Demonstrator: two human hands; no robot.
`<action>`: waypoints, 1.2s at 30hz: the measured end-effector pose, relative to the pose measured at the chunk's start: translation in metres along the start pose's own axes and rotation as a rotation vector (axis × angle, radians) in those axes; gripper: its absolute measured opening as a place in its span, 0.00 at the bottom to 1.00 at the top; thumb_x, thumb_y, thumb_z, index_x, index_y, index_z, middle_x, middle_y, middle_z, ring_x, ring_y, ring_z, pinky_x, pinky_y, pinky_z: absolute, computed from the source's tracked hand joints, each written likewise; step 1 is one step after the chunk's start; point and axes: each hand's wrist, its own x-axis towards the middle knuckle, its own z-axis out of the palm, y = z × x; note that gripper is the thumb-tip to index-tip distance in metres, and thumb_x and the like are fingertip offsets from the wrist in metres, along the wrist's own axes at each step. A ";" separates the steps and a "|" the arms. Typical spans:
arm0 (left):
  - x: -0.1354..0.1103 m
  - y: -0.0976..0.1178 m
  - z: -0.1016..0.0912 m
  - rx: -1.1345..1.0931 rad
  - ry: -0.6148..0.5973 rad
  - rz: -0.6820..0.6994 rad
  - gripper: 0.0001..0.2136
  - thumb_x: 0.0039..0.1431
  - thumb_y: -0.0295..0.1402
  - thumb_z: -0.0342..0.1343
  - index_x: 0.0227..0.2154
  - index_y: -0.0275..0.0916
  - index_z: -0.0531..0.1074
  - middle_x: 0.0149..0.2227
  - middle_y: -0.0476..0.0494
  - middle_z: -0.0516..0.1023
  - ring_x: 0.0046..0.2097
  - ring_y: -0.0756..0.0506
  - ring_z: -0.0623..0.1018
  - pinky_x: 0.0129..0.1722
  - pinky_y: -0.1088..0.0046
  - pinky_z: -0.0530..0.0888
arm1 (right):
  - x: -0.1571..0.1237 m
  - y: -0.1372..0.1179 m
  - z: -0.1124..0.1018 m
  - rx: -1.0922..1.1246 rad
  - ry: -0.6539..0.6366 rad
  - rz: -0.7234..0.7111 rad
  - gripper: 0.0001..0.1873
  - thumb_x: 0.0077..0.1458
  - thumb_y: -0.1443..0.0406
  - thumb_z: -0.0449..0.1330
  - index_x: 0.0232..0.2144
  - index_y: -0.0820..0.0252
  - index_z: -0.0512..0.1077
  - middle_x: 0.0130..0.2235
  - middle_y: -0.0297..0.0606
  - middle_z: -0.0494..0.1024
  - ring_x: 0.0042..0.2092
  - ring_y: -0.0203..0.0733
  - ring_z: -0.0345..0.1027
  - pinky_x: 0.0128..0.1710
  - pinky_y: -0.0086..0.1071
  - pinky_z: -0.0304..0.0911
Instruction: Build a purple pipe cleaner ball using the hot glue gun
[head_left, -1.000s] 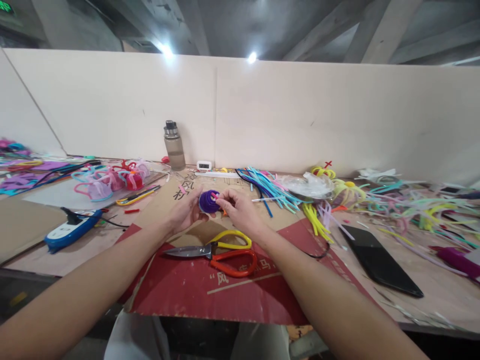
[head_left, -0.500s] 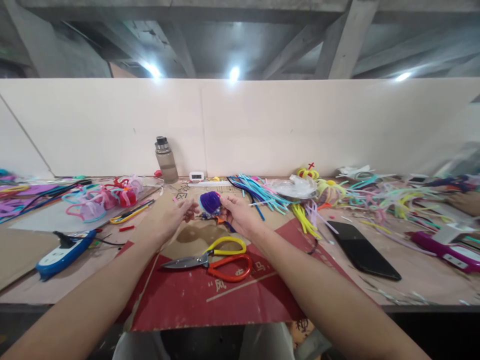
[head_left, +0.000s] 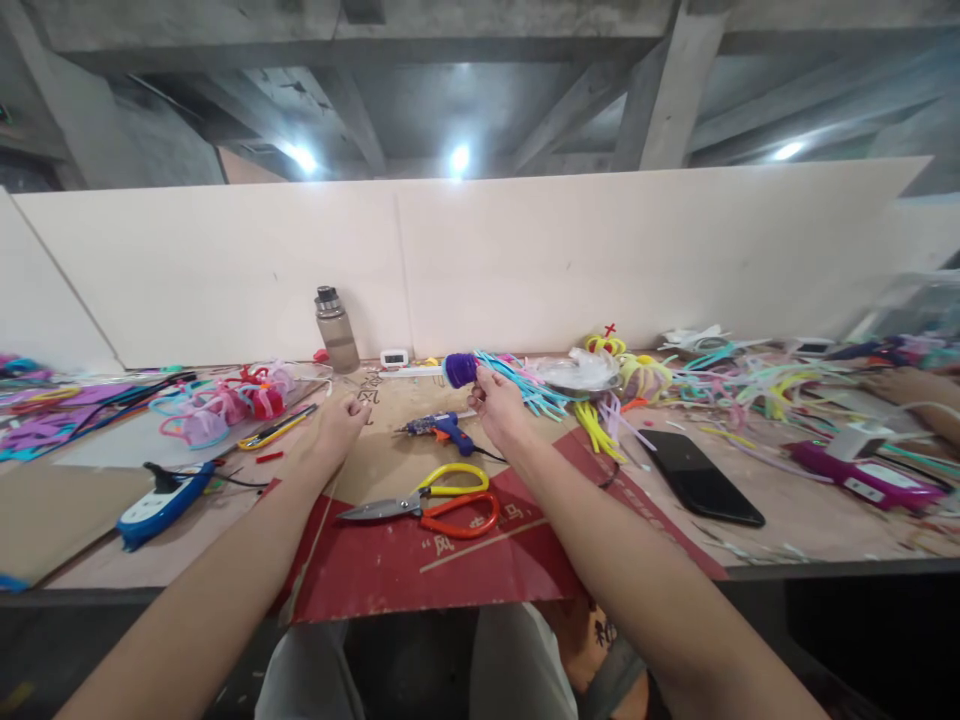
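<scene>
My right hand (head_left: 496,400) grips a purple fuzzy pipe-cleaner bundle (head_left: 460,370) with a pale blue edge on its left side, raised above the board. To the left, my left hand (head_left: 343,425) is closed, its fingers curled together; what they hold, if anything, is hidden. Between and below the hands lies a blue glue gun (head_left: 442,432) with an orange trigger. Nearer to me, a pair of scissors (head_left: 420,505) with one yellow and one red handle rests on the red and brown cardboard (head_left: 360,580).
Pink and red pipe-cleaner pieces (head_left: 225,405) and a utility knife (head_left: 277,428) lie left, near a blue power strip (head_left: 165,505). A bottle (head_left: 337,330) stands behind. Light-blue pipe cleaners (head_left: 540,390), a black phone (head_left: 701,475) and a purple power strip (head_left: 870,475) are right. Another person's hand (head_left: 911,385) is far right.
My right hand has carried the purple bundle up and to the right, away from my left hand. My left hand has drawn back leftward and its fingers have curled in. The glue gun is now uncovered.
</scene>
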 end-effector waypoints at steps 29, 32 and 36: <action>0.007 -0.026 0.001 0.049 0.108 -0.032 0.17 0.46 0.34 0.53 0.14 0.41 0.48 0.15 0.55 0.50 0.23 0.51 0.55 0.25 0.72 0.51 | 0.020 -0.028 -0.029 0.232 -0.368 0.158 0.10 0.52 0.67 0.65 0.24 0.58 0.67 0.21 0.26 0.66 0.24 0.29 0.60 0.28 0.26 0.65; 0.010 -0.031 0.002 0.052 0.109 -0.048 0.16 0.46 0.34 0.53 0.14 0.41 0.50 0.15 0.55 0.51 0.23 0.51 0.55 0.25 0.72 0.51 | 0.020 -0.029 -0.031 0.218 -0.382 0.153 0.10 0.51 0.66 0.66 0.24 0.57 0.67 0.21 0.26 0.66 0.24 0.30 0.59 0.28 0.27 0.65; 0.011 -0.035 0.003 0.060 0.098 -0.051 0.15 0.47 0.36 0.53 0.15 0.41 0.52 0.16 0.54 0.53 0.23 0.51 0.56 0.24 0.72 0.52 | 0.018 -0.029 -0.030 0.198 -0.393 0.152 0.11 0.49 0.65 0.67 0.24 0.58 0.68 0.22 0.26 0.66 0.24 0.29 0.58 0.29 0.27 0.65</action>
